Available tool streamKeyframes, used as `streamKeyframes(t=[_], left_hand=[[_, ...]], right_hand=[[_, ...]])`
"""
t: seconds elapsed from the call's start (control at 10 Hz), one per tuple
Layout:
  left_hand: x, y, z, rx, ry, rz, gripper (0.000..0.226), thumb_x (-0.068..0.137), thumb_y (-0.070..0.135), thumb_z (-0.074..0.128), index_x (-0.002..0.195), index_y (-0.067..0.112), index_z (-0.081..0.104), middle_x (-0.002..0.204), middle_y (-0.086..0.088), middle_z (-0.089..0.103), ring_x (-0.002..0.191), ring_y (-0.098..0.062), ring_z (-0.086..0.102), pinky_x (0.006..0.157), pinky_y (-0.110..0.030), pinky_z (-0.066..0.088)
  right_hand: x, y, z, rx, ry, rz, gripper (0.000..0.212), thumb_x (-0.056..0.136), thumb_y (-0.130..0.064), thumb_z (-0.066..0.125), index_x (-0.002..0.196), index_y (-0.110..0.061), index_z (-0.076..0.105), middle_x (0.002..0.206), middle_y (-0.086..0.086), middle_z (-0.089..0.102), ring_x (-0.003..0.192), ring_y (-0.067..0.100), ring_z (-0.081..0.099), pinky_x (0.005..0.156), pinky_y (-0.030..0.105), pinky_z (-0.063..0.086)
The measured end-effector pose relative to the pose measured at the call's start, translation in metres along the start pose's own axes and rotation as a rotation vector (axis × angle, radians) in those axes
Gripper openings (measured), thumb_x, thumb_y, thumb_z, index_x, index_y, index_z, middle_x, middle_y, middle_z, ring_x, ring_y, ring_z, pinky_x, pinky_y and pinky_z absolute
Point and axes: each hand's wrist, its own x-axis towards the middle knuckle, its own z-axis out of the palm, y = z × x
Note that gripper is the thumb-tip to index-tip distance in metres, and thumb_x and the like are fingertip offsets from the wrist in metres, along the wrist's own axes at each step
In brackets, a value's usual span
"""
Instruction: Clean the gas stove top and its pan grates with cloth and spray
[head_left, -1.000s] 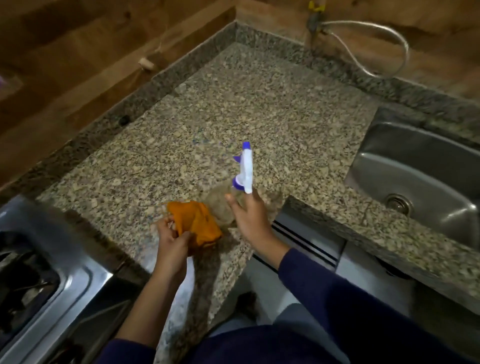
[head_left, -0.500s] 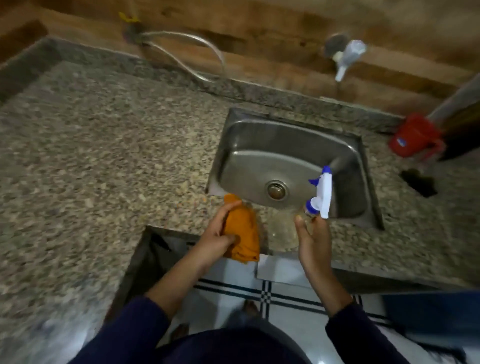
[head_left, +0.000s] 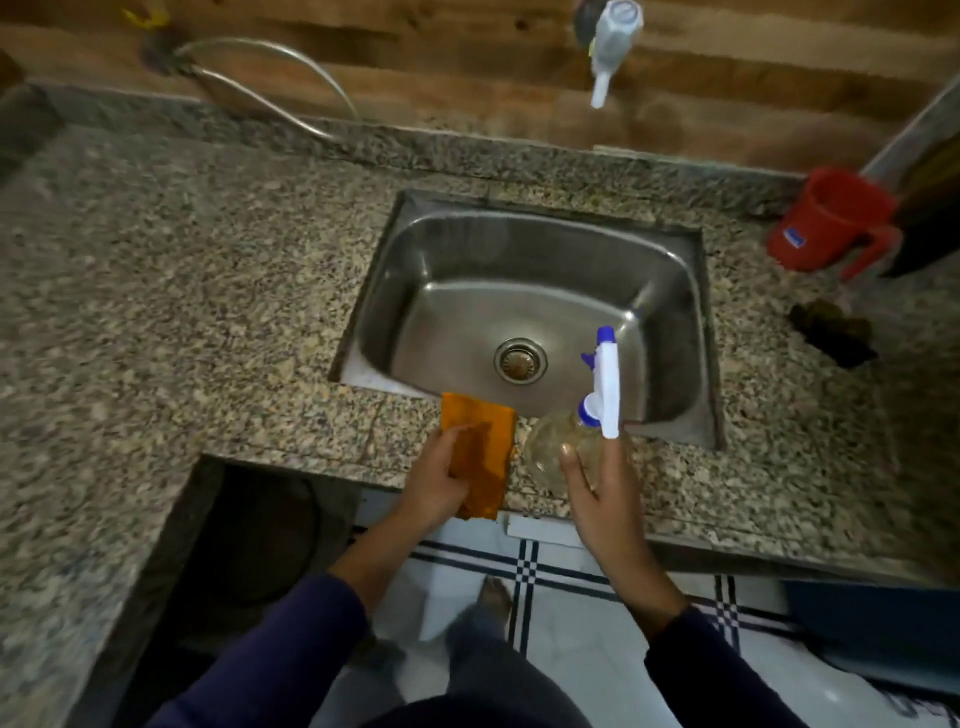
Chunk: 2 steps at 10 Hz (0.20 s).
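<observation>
My left hand (head_left: 436, 480) grips a folded orange cloth (head_left: 480, 441) over the front strip of the granite counter, just before the sink. Close to its right, my right hand (head_left: 597, 493) holds a clear spray bottle (head_left: 556, 452) upright by its body. The bottle's white and blue trigger head (head_left: 605, 384) stands over the sink's near edge. The gas stove and its grates are out of view.
A steel sink (head_left: 670, 260) with a round drain (head_left: 520, 360) lies ahead in the granite counter (head_left: 182, 286). A white tap (head_left: 608, 41) juts from the wooden wall. A red mug (head_left: 831, 223) and a dark scrubber (head_left: 834, 332) sit at right. A hose (head_left: 270, 78) loops at back left.
My view has swung right from the stove corner to the sink. Both hands kept the cloth and the bottle and now hover at the sink's front edge.
</observation>
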Motion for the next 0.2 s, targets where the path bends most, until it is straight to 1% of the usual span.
streamKeyframes(t=[0.1, 0.2], left_hand=[[-0.004, 0.007, -0.002, 0.306, 0.066, -0.079, 0.071, 0.073, -0.001, 0.062, 0.138, 0.025, 0.046, 0.149, -0.012, 0.033, 0.122, -0.037, 0.050, 0.083, -0.044, 0.053], [-0.020, 0.008, -0.008, 0.346, 0.148, -0.107, 0.068, 0.075, 0.007, 0.065, 0.137, 0.025, 0.045, 0.146, -0.015, 0.036, 0.116, -0.040, 0.053, 0.080, -0.040, 0.051]], right_hand=[[-0.005, 0.007, 0.005, -0.021, 0.024, -0.047, 0.051, 0.099, -0.026, 0.055, 0.145, -0.026, 0.032, 0.140, -0.001, 0.048, 0.130, 0.014, 0.046, 0.107, 0.030, 0.042], [-0.013, 0.005, 0.004, -0.050, 0.045, -0.042, 0.066, 0.098, -0.021, 0.058, 0.153, -0.015, 0.023, 0.158, 0.008, 0.028, 0.145, 0.023, 0.031, 0.116, 0.043, 0.035]])
